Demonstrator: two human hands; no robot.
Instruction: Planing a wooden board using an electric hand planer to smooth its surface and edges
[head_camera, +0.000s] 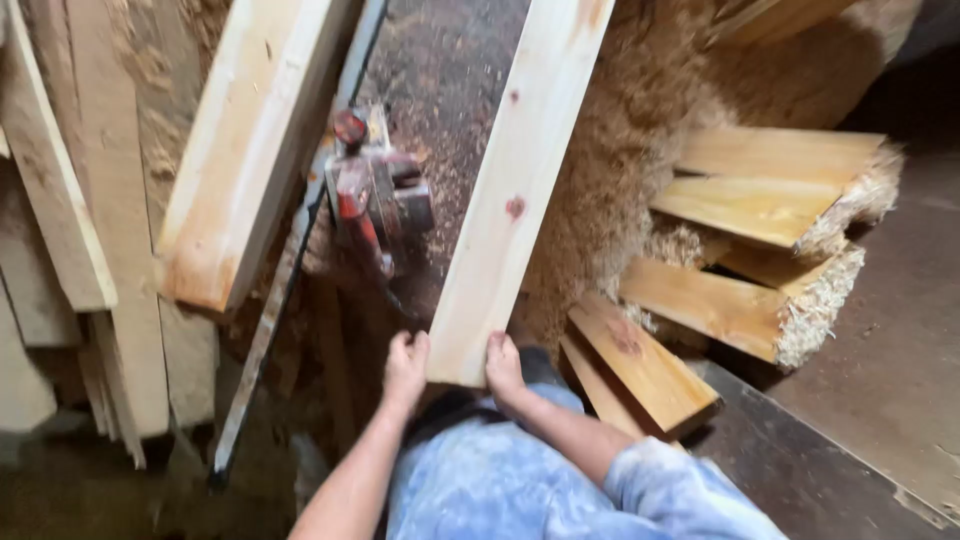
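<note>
Sawdust-strewn workshop floor (450, 60). Pale pine board (515, 190) running from 6 toward 12 o'clock, near end pinched by left hand (406, 365) and right hand (503, 367). Red electric planer (375, 195) at 10 o'clock: possible snag or slip on loose shavings.

Both arms reach forward from the bottom of the view, close together; the left forearm is bare and runs up from the lower middle, ending in the left hand (406, 362), whose fingers curl inward into a closed grip; the right arm bends at the elbow, its pale blue sleeve pushed up near the elbow; the right hand (503, 366) is likewise clenched, knuckles up, just beside the left.
</note>
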